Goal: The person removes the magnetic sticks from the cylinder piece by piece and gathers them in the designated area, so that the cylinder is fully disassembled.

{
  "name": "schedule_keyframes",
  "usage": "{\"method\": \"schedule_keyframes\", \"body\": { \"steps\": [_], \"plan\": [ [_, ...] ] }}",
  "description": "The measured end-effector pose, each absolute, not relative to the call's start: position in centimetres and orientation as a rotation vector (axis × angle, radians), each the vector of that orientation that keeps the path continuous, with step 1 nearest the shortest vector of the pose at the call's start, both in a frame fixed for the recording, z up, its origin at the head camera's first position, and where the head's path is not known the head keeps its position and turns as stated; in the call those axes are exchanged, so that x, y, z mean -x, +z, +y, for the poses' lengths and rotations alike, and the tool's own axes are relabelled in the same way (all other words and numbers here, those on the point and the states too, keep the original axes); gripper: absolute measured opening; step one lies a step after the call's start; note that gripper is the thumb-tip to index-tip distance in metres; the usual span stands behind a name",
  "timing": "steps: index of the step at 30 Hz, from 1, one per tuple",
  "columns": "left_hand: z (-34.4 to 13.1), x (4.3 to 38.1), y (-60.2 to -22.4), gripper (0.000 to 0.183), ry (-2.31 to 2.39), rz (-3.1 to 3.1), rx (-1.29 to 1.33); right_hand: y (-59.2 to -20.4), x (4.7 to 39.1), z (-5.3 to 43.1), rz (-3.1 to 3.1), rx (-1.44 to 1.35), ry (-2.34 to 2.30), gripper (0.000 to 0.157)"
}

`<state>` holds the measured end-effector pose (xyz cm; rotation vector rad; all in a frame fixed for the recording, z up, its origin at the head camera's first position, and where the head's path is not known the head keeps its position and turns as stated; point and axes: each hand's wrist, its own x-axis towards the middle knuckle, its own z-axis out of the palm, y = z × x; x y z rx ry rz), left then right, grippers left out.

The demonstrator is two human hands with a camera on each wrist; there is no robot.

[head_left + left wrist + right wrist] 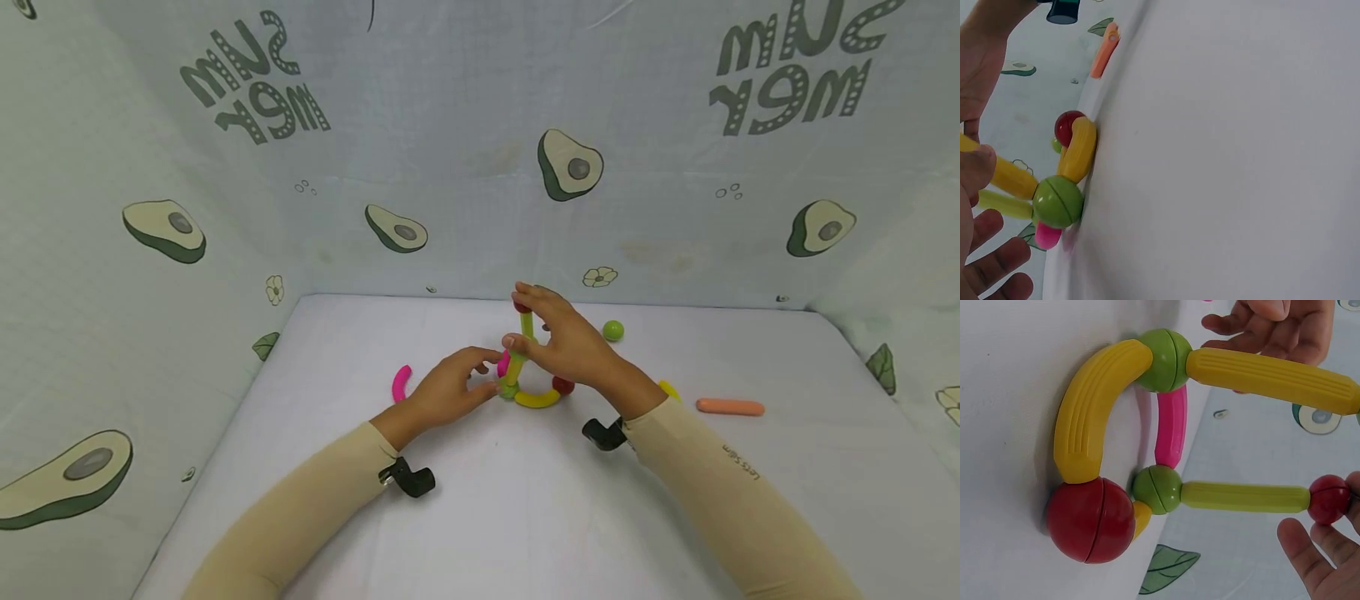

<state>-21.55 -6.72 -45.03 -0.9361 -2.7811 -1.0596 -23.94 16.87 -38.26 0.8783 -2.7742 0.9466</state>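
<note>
A toy frame of balls and rods (1163, 359) stands on the table, its base of curved yellow and pink rods joined by green and red balls. From the base rise a yellow rod (1266, 375) and a light green rod (1244, 496), the latter topped by a red ball (1329, 499). My right hand (566, 333) holds the frame's top, fingers at this red ball and thumb by the yellow rod's upper end. My left hand (450, 383) is beside the base with fingers apart, tips close to the lower green ball (1059, 201) and the pink rod (1171, 428).
A curved pink rod (401, 383) lies left of my left hand. Behind my right hand is a loose green ball (613, 331). Farther right lie an orange rod (730, 407) and a yellow piece (669, 390), partly hidden by my right forearm. A printed cloth backdrop (480, 167) hangs behind the table.
</note>
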Motion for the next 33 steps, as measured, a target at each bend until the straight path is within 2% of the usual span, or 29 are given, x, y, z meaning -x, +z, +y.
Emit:
{"method": "schedule_keyframes", "body": {
  "steps": [11,23,33],
  "plan": [
    [-3.7,21.8,-45.6,0.033,-1.008,-2.695,0.889,-38.2,23.9,16.9,-2.746,-0.899,0.936,0.079],
    [-3.8,22.0,-45.6,0.013,-1.114,-2.698,0.902,-38.4,24.3,17.6,-2.705,-0.84,0.976,0.063],
    [-4.3,21.7,-45.5,0.015,-1.138,-2.716,0.884,-38.3,24.5,17.8,-2.715,-0.812,0.955,0.063]
  ]
}}
